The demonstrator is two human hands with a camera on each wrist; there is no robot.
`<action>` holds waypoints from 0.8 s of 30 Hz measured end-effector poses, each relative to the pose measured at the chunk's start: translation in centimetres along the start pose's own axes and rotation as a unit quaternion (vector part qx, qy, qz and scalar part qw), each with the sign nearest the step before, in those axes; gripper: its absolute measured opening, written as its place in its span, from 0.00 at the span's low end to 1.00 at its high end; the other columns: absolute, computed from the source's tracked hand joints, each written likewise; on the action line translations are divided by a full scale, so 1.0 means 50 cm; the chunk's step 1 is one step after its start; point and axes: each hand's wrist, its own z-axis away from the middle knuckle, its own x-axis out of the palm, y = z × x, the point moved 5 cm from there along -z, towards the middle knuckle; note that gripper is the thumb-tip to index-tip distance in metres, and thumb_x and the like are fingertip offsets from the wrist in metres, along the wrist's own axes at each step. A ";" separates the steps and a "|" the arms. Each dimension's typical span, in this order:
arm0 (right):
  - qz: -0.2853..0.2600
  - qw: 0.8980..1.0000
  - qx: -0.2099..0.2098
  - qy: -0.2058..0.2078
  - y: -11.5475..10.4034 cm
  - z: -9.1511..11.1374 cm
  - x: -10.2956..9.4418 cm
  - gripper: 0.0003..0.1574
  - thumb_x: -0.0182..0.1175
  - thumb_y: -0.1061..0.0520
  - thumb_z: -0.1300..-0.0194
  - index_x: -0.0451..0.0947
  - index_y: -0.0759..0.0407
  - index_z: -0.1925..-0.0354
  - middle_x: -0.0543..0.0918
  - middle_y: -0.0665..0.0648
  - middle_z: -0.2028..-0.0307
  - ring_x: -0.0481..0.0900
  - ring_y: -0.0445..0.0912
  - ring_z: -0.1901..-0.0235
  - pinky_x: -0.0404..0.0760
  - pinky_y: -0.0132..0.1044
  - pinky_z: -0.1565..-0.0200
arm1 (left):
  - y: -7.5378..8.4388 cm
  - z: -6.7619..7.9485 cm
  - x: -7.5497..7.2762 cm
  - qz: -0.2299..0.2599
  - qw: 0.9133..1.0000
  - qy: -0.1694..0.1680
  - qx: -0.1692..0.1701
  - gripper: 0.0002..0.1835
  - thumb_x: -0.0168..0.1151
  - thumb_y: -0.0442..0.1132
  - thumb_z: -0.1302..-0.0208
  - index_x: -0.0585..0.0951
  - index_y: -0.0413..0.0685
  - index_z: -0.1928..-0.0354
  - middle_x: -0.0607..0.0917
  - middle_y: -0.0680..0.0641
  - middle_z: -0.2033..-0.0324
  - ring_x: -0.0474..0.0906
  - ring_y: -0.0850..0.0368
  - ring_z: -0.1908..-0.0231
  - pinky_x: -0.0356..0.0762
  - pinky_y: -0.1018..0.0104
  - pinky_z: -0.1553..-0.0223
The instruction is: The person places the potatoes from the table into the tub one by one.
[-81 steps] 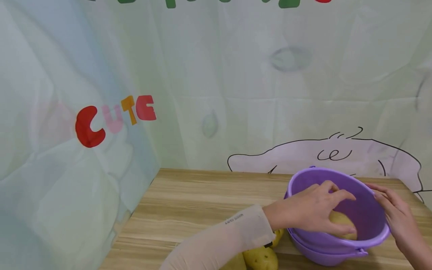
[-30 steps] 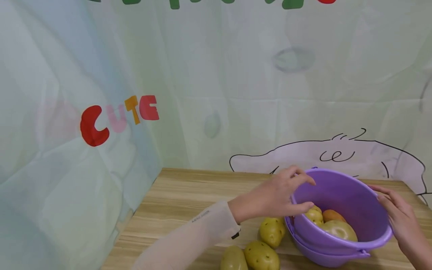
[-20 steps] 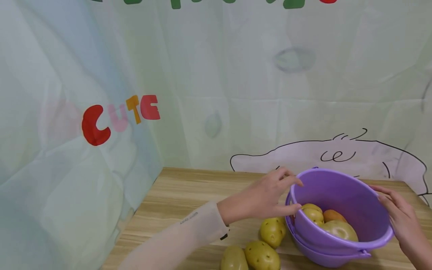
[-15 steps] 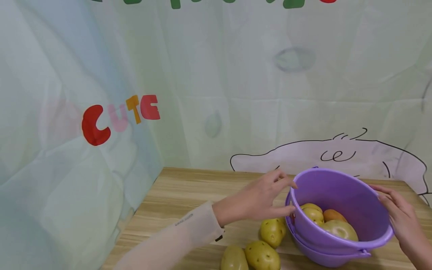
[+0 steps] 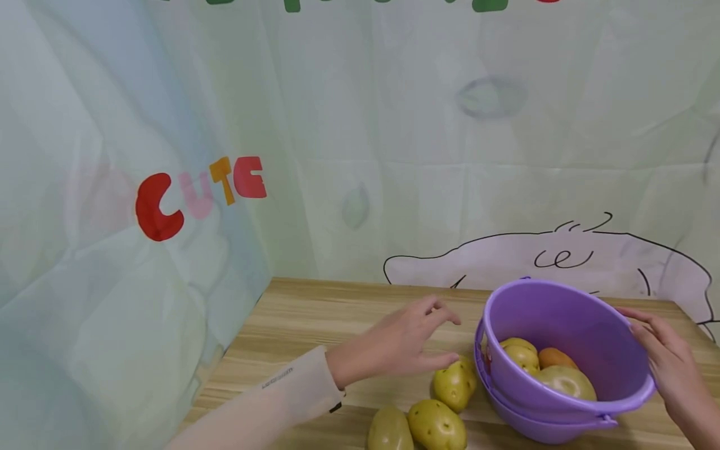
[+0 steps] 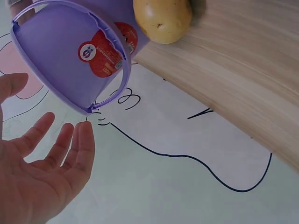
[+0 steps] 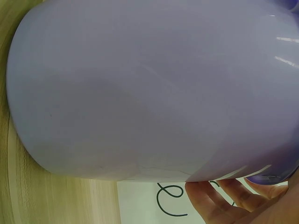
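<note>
My left hand (image 5: 394, 344) hovers over the wood table left of the bucket, fingers spread and holding nothing. Its thumb overlaps a yellow potato (image 5: 454, 387) in the head view. Beside that one lie a second spotted potato (image 5: 437, 427) and a paler, longer one (image 5: 390, 430). My right hand (image 5: 666, 359) holds the purple bucket (image 5: 574, 306) at its right rim, with bent fingers against the outer wall in the right wrist view. Inside the bucket sit a yellow potato (image 5: 520, 357), a large pale potato (image 5: 568, 382) and a rounded orange thing (image 5: 555, 358), partly hidden.
The bucket's purple handle (image 6: 125, 77) hangs down on its left side, near a red label (image 6: 106, 53). A printed cloth backdrop (image 5: 360, 125) stands behind and to the left of the wooden table (image 5: 315, 312).
My left hand lets go of the large pale potato inside the bucket, comes out over the rim, and moves left and down toward the loose potatoes. The right hand stays at the rim.
</note>
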 end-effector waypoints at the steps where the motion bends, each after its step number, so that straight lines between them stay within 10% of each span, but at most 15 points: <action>1: 0.000 1.000 0.000 0.000 0.000 0.000 0.000 0.19 0.43 0.61 0.29 0.73 0.49 0.46 0.82 0.40 0.65 0.80 0.36 0.71 0.77 0.29 0.74 | -0.002 0.005 0.000 0.000 1.000 0.001 0.000 0.27 0.53 0.60 0.40 0.70 0.56 0.43 0.70 0.54 0.51 0.66 0.66 0.59 0.69 0.75 0.59; 24: 0.009 1.000 -0.001 0.001 -0.002 -0.001 0.001 0.19 0.43 0.61 0.29 0.73 0.53 0.45 0.82 0.40 0.64 0.80 0.36 0.70 0.77 0.29 0.74 | -0.037 0.116 0.029 0.027 0.998 -0.022 -0.056 0.28 0.50 0.64 0.40 0.69 0.58 0.42 0.69 0.56 0.54 0.66 0.64 0.59 0.71 0.70 0.60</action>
